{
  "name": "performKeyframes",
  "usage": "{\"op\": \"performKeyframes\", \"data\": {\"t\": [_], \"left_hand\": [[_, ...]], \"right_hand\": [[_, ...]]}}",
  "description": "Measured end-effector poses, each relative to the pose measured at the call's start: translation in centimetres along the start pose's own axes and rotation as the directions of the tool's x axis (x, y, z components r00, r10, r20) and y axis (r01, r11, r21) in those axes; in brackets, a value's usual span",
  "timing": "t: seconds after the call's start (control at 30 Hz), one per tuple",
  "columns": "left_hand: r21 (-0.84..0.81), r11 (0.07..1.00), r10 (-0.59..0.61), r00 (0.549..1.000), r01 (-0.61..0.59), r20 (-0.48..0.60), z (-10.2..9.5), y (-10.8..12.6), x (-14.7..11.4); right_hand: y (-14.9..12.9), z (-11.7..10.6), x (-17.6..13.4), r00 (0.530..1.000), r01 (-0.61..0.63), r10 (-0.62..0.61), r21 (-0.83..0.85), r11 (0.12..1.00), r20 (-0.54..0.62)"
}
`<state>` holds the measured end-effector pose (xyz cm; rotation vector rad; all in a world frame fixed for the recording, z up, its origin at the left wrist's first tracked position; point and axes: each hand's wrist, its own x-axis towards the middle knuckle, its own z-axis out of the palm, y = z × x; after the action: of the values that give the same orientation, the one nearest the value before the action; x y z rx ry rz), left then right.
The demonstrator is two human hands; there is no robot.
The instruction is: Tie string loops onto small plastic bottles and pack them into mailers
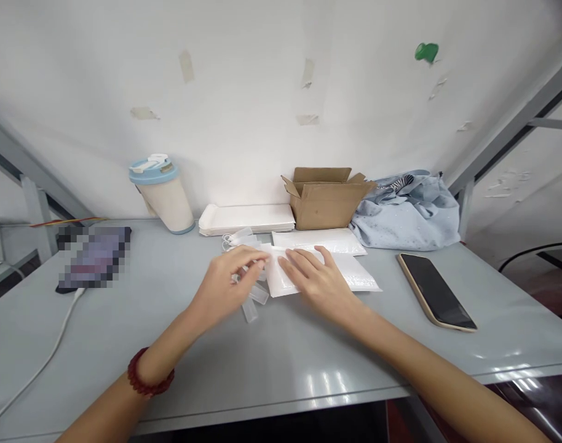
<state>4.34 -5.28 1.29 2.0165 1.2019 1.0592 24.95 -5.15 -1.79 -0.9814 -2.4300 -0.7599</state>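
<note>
Pressing down on a white padded mailer (281,283), lying on the grey desk (207,381) at centre, approx. square to the worker. R hand (318,280) lies on top, fingers extended & slightly spread, not curled round anything. L hand (228,280) is at the mailer's L end, thumb & fingertips drawn close together; from where I stand, can't tell if they pinch the edge or only meet beside it.

Technique notes (my judgement):
1. R palm = anchor. Light, even pressure; too much prob. crumples the padding.
2. L fingertips should work close to the edge, w/ small moves, so the end stays straight & doesn't crease.
3. Keep R fingertips back from the L end, else the hands get in each other's way.
4. Watch the clear plastic pieces (257,294) right by the L hand: a sleeve or knuckle could scatter them, or one could slip under the mailer & spoil the flat base.
5. Second mailer (320,240) lies just behind; a hard push away could shift it toward the cardboard box (324,206).
</note>
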Motion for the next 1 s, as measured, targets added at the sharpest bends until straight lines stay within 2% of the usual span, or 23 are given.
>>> {"op": "performKeyframes", "data": {"t": [0.07,0.13,0.23,0.37,0.43,0.53,0.6,0.67,0.73,0.83,0.9,1.0], "left_hand": [[0.156,0.971,0.170,0.983,-0.179,0.072,0.4,-0.4,-0.3],[0.243,0.924,0.271,0.954,-0.294,0.125,0.7,-0.9,-0.4],[0.320,0.869,0.348,0.926,-0.377,0.145,1.1,-1.5,-0.5],[0.325,0.847,0.421,0.904,-0.420,0.072,1.4,-1.5,-0.2],[0.300,0.887,0.364,0.931,-0.350,0.011,1.5,-0.9,0.1],[0.203,0.975,0.107,0.992,-0.092,-0.068,1.3,0.4,1.1],[0.094,0.992,-0.075,0.996,0.080,-0.050,1.1,1.3,2.2],[-0.009,0.980,-0.198,0.980,0.198,-0.008,0.9,1.9,3.6],[-0.118,0.947,-0.297,0.954,0.298,0.024,1.1,2.2,5.3],[-0.247,0.857,-0.446,0.891,0.453,0.083,1.9,1.7,7.5],[-0.221,0.829,-0.493,0.857,0.515,0.147,2.5,1.1,8.6],[-0.105,0.836,-0.515,0.836,0.539,0.187,3.0,0.2,9.6]], "right_hand": [[0.1,-0.2,0.1,0.998,0.013,-0.013,-0.006,1.000,-0.054],[0.3,-0.3,0.2,0.993,0.014,-0.014,-0.007,1.000,-0.114],[0.4,-0.5,0.2,0.986,0.001,-0.003,-0.011,1.000,-0.169],[0.6,-1.0,0.3,0.976,-0.014,0.013,-0.004,1.000,-0.218],[0.9,-1.4,0.5,0.956,-0.050,0.051,0.010,0.999,-0.287],[1.6,-1.8,0.7,0.902,-0.144,0.138,0.016,0.989,-0.408],[2.2,-1.9,0.8,0.876,-0.193,0.173,0.002,0.981,-0.451],[2.9,-1.8,0.7,0.880,-0.199,0.171,-0.017,0.980,-0.443],[3.4,-1.5,0.6,0.917,-0.196,0.169,-0.037,0.980,-0.362],[4.1,-0.7,0.4,0.969,-0.222,0.210,-0.085,0.971,-0.131],[4.5,0.0,0.2,0.970,-0.236,0.242,-0.113,0.965,0.038],[4.9,1.0,0.0,0.936,-0.251,0.271,-0.113,0.961,0.227]]}}
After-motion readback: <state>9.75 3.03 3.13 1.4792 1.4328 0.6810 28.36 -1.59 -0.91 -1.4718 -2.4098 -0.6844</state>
